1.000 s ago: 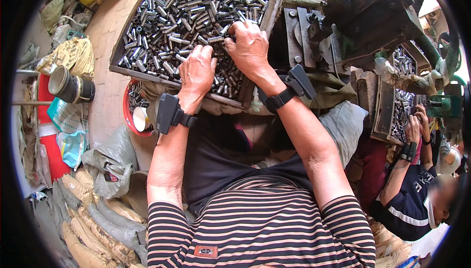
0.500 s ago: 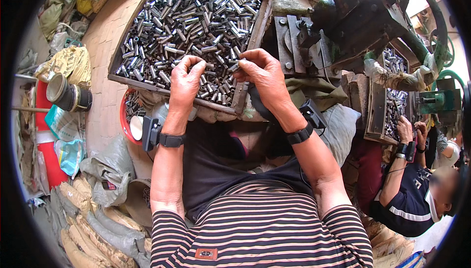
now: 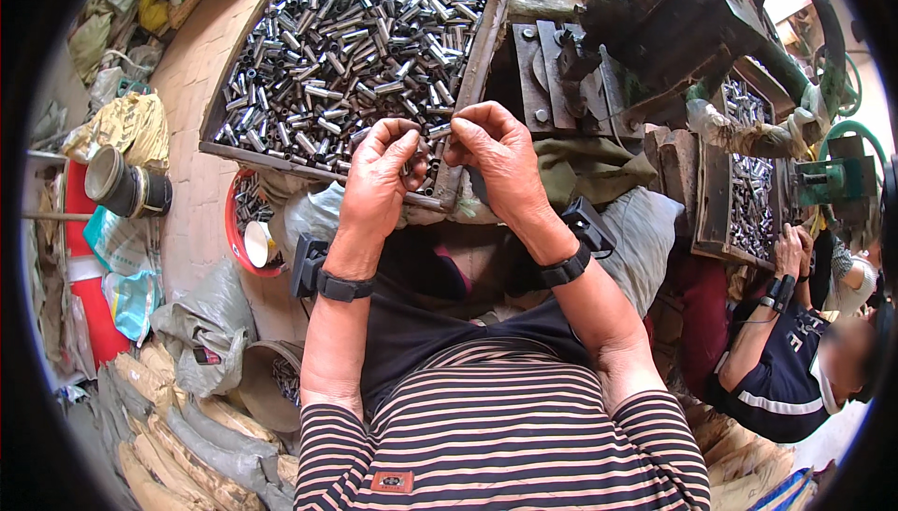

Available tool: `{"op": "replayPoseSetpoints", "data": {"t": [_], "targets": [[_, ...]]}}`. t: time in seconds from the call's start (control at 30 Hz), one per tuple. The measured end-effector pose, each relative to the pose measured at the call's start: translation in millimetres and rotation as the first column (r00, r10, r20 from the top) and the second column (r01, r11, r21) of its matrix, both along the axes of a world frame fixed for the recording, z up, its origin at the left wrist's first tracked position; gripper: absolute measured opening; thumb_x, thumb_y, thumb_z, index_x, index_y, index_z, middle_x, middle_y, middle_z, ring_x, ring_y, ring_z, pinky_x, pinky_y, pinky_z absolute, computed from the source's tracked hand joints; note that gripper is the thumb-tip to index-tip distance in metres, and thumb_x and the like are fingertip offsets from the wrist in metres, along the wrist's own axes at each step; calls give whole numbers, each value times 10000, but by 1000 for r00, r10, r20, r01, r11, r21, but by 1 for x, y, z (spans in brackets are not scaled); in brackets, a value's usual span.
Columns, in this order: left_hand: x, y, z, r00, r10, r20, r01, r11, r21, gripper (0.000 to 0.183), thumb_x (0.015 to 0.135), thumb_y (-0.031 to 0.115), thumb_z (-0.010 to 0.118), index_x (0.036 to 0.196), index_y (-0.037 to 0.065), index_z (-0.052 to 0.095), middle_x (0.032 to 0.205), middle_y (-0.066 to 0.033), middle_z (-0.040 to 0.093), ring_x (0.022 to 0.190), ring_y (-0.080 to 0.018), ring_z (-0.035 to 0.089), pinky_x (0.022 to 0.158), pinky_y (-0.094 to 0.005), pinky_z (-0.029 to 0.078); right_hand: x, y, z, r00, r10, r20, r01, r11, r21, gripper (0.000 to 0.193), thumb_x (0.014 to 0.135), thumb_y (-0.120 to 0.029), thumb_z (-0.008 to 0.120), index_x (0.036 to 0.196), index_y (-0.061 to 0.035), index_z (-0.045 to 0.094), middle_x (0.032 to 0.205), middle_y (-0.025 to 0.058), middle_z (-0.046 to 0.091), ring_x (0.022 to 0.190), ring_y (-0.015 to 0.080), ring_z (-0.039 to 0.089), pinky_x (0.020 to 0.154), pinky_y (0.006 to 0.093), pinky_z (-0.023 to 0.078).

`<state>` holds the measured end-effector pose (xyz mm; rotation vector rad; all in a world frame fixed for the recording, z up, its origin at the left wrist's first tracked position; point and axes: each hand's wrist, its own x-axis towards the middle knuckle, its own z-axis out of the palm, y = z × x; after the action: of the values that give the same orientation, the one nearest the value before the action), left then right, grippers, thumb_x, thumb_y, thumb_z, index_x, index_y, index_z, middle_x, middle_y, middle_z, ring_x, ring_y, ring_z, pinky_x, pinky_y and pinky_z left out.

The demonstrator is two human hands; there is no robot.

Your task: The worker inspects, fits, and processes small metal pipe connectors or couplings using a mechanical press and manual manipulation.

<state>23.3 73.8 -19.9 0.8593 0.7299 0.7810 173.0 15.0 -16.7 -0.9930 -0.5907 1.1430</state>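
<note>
A shallow wooden tray [image 3: 281, 161] in front of me is heaped with short shiny metal tubes [image 3: 346, 52]. Over its near right corner, my left hand [image 3: 382, 174] is closed, thumb against curled, dark-smudged fingers; what lies in them is mostly hidden. Close beside it, my right hand [image 3: 496, 148] pinches thumb and forefinger together. One short metal tube [image 3: 438, 130] shows at those fingertips, pointing toward my left hand. Both wrists wear black straps with small dark devices.
Right of the tray stands a dark metal machine [image 3: 692, 34] with bolted plates [image 3: 571, 76]. A red bucket [image 3: 234, 230] holds more tubes and a white cup. Farther right, a co-worker [image 3: 776, 361] handles parts at another wooden tray [image 3: 713, 202]. Sacks [image 3: 187, 436] lie at lower left.
My left hand has moved right and slightly nearer to me, closer to the right hand. The right hand has shifted slightly left. The view has shifted a little.
</note>
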Motion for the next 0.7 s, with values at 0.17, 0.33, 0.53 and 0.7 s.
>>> {"op": "replayPoseSetpoints", "data": {"t": [0.17, 0.33, 0.53, 0.7], "targets": [[3, -3, -2, 997, 48, 64, -43, 996, -77, 127, 933, 178, 583, 1008, 91, 528, 793, 1, 561, 609, -76, 514, 520, -188, 408, 1, -2, -7, 1000, -4, -7, 4, 1000, -18, 108, 886, -104, 621, 926, -8, 590, 763, 37, 625, 637, 96, 609, 592, 234, 512], [6, -4, -10, 991, 88, 101, -83, 995, -55, 155, 916, 233, 618, 944, 115, 520, 723, 10, 532, 552, -65, 469, 481, -178, 356, -2, -6, -5, 1000, 6, 19, -6, 1000, -5, 115, 893, -104, 612, 924, 2, 582, 756, 38, 623, 628, 95, 609, 591, 235, 513], [7, -1, -13, 998, 8, 64, -6, 1000, -23, 147, 904, 240, 637, 899, 142, 528, 688, 32, 527, 523, -60, 466, 468, -178, 358, -6, -9, -10, 989, -14, 149, 11, 1000, 22, 112, 901, -115, 616, 932, -16, 574, 797, 28, 619, 658, 100, 614, 618, 235, 515], [3, -5, -4, 998, 23, 54, -21, 999, -49, 99, 902, 140, 615, 929, 88, 535, 760, 3, 571, 624, -77, 541, 542, -203, 441, -7, -9, -11, 982, -42, 184, 38, 999, 27, 103, 897, -102, 612, 911, -10, 567, 776, 33, 618, 654, 95, 617, 606, 232, 519]]}}
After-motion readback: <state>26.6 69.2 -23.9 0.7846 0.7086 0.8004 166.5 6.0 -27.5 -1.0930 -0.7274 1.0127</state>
